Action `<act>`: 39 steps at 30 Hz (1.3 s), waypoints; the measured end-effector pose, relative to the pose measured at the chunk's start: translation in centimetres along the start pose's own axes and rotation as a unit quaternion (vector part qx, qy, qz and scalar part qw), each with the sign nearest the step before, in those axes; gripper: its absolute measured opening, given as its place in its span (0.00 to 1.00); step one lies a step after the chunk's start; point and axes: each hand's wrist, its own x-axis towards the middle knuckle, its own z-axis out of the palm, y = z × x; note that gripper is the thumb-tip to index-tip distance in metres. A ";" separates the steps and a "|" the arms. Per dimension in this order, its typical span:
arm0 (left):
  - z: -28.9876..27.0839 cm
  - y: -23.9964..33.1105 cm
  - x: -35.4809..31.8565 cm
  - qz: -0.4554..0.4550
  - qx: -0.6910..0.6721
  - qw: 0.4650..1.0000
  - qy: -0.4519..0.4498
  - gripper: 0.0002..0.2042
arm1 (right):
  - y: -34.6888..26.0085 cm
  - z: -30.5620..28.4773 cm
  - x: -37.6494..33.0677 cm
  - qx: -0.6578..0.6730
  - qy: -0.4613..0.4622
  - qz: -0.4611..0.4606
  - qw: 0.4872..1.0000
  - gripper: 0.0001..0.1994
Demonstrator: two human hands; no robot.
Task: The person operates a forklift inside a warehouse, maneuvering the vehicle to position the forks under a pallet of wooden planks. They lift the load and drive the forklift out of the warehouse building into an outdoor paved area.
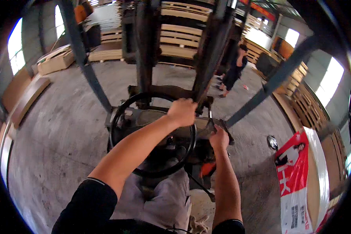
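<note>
My left hand (182, 112) is closed round the upper right of the black steering wheel (162, 172), its arm stretched across the wheel. To the right of the wheel, my right hand (219, 137) is closed at the dark control lever (211, 124) on the forklift's front panel. Its fingers partly hide the lever's top. Beyond the panel rise the dark mast posts (144, 54). Below the wheel are my legs (156, 201) in grey trousers. An orange-red part (208, 169) and a thin black lever (200, 183) lie between my right forearm and the wheel.
Stacked wooden pallets and boards (182, 37) stand ahead behind the mast. A person (236, 68) in dark clothes is on the concrete floor, ahead to the right. Red-and-white wrapped boards (294, 167) stand close on the right. Slanted cab posts (257, 99) frame both sides. Boards (29, 99) lie left.
</note>
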 end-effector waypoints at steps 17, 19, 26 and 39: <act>-14.0 -35.2 -11.7 -0.459 0.032 0.886 0.060 0.42 | 3.3 3.3 2.3 0.003 0.047 -0.094 0.994 0.22; -13.8 -33.1 -8.9 -0.453 0.002 0.891 0.025 0.42 | 2.8 2.1 1.6 -0.029 0.029 -0.074 0.996 0.22; -11.4 -33.5 -3.1 -0.386 0.044 0.918 0.076 0.45 | 6.0 3.2 2.1 -0.012 0.102 -0.153 0.983 0.21; -3.5 -6.7 -10.2 0.029 -0.140 0.984 0.109 0.21 | 3.2 3.0 0.5 0.001 0.081 -0.110 0.991 0.20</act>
